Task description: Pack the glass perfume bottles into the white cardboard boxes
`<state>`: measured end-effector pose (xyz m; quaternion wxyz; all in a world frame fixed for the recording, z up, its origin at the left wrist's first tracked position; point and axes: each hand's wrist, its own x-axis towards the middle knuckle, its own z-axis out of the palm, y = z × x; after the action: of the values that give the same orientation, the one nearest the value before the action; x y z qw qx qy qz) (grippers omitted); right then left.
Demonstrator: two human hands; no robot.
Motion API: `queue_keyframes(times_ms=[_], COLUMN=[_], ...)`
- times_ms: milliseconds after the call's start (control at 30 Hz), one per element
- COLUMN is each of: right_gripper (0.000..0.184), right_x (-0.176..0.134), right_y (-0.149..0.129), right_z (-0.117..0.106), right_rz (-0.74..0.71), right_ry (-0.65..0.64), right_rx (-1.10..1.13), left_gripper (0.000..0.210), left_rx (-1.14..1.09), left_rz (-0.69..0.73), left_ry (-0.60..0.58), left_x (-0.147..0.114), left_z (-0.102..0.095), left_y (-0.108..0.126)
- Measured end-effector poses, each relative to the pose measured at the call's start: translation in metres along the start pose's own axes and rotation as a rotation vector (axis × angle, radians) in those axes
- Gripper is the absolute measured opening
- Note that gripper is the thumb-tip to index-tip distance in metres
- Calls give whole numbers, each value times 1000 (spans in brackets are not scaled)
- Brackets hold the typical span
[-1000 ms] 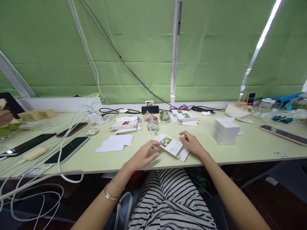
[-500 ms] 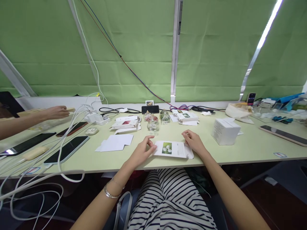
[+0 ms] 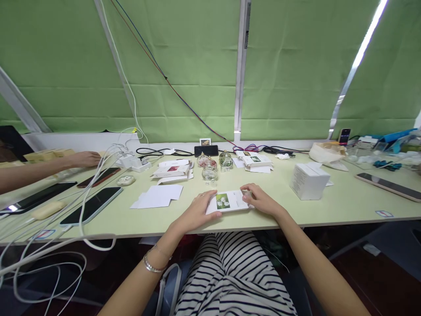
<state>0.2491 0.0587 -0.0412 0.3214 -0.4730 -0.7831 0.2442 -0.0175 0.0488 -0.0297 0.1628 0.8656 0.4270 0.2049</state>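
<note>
A flat white cardboard box (image 3: 234, 200) with a green picture of white flowers lies near the table's front edge. My left hand (image 3: 196, 211) grips its left end, thumb and fingers on either side. At the right end my right hand (image 3: 261, 200) closes round the box, its fingers over the end flap area, which they hide. Beyond the box stand several small round glass bottles (image 3: 209, 172) with gold-coloured tops. To the left lies a white sheet of folded card (image 3: 158, 196), and behind it a stack of white boxes (image 3: 173, 170).
More flat boxes (image 3: 255, 160) lie at the back right of the bottles. A white cube-shaped carton (image 3: 309, 181) stands at right. Phones (image 3: 92, 205) and white cables (image 3: 98, 175) crowd the left, where another person's hand (image 3: 84, 159) rests. A phone (image 3: 390, 185) lies far right.
Both hands have closed in on the box's ends, and its right flap no longer shows. The box has shifted slightly left and away from me. The other person's hand has lowered.
</note>
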Motion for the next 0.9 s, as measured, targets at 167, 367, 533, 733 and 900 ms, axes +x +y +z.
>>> queue_keyframes(times_ms=[167, 367, 533, 733, 900], right_gripper=[42, 47, 50, 48, 54], right_x=[-4, -5, -5, -5, -3], right_y=[-3, 0, 0, -2, 0], right_z=[-5, -11, -12, -9, -6], right_rz=[8, -7, 3, 29, 83], right_ry=[-151, -268, -285, -194, -107], right_rx=[44, 143, 173, 74, 0], left_gripper=[70, 65, 64, 65, 66], left_rx=[-38, -58, -64, -66, -88], left_rz=[-34, -26, -24, -31, -21], left_ry=[31, 35, 9, -11, -7], left_x=[1, 0, 0, -1, -1], left_z=[0, -1, -4, -5, -4], left_y=[0, 0, 3, 3, 1])
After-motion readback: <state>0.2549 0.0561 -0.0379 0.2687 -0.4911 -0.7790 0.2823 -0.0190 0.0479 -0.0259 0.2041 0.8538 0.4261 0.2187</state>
